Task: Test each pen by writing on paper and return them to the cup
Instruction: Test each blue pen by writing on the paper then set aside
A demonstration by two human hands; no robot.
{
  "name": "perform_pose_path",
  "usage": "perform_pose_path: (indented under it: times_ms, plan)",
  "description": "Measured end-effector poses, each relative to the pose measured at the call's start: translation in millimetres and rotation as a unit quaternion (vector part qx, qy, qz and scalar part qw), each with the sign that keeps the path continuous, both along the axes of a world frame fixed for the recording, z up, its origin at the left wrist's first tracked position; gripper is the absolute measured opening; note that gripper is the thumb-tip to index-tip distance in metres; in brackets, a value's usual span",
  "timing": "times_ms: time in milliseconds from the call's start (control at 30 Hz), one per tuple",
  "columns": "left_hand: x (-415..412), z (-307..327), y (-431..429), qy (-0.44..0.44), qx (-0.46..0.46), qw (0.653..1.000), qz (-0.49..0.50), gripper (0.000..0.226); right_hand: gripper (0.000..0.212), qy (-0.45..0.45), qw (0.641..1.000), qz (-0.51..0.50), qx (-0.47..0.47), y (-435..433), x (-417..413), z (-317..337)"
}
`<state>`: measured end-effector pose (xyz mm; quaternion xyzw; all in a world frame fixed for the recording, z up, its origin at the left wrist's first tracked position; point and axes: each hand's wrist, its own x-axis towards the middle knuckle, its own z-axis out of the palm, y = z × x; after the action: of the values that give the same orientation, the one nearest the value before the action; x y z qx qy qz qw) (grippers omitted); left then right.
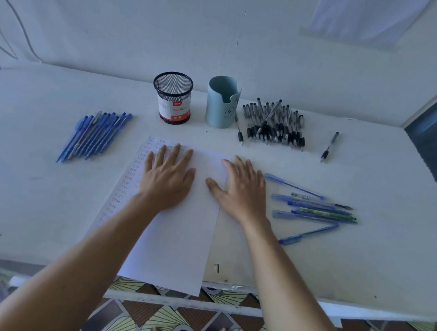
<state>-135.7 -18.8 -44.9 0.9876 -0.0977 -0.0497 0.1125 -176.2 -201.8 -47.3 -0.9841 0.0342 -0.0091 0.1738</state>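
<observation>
Head view: your left hand (168, 175) lies flat on the white sheet of paper (184, 230) and your right hand (242, 189) lies across its right edge, each grip spread and holding nothing. The loose blue plastic pens (314, 207) lie just right of it. They look light, stiff and apt to roll, so pinch one mid-barrel. The black mesh cup (172, 97) and pale blue cup (221, 102) stand far, on the pale bench (29, 197) against a white wall (147, 19).
</observation>
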Motion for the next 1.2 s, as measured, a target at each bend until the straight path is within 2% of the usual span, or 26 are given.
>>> perform_pose_path:
  times_ms: [67,200,233,333,433,667,867,933,1000,1033,1133,1200]
  plan:
    - [0,0,1,-0.005,0.004,1.000,-0.001,0.059,0.058,0.010,0.999,0.000,0.030,-3,3,1]
    - [-1,-1,1,-0.017,-0.001,1.000,-0.003,0.058,0.036,-0.019,0.981,0.001,0.194,-19,4,18]
    - [-1,-2,1,-0.022,-0.003,1.000,-0.004,0.058,0.033,-0.041,0.982,-0.013,0.186,-25,2,22]
    - [-2,-2,2,-0.030,-0.009,1.000,-0.005,0.057,0.033,-0.091,0.990,-0.111,0.015,-51,-8,33]
    - [-2,-2,2,-0.037,-0.012,0.999,-0.005,0.058,0.037,-0.045,0.984,-0.166,-0.045,-71,-15,35]
    - [-2,0,3,-0.034,-0.034,0.999,0.001,0.057,0.026,-0.063,0.989,-0.117,-0.064,-76,-2,26]
    - [2,2,9,-0.023,-0.139,0.990,0.029,0.051,0.019,-0.257,0.966,-0.020,0.014,-36,15,48]
    - [2,2,11,-0.030,-0.176,0.983,0.039,0.048,0.019,-0.291,0.952,0.009,0.093,-18,19,57]
    - [3,1,12,-0.040,-0.209,0.976,0.049,0.047,0.019,-0.261,0.942,-0.012,0.210,1,18,66]
    - [3,1,13,-0.047,-0.221,0.973,0.052,0.046,0.019,-0.218,0.943,-0.033,0.250,9,17,68]
    - [3,2,13,-0.066,-0.244,0.965,0.065,0.044,0.023,-0.075,0.951,-0.073,0.290,28,17,57]
    - [2,3,13,-0.066,-0.256,0.962,0.075,0.044,0.024,-0.021,0.953,-0.085,0.288,38,18,45]
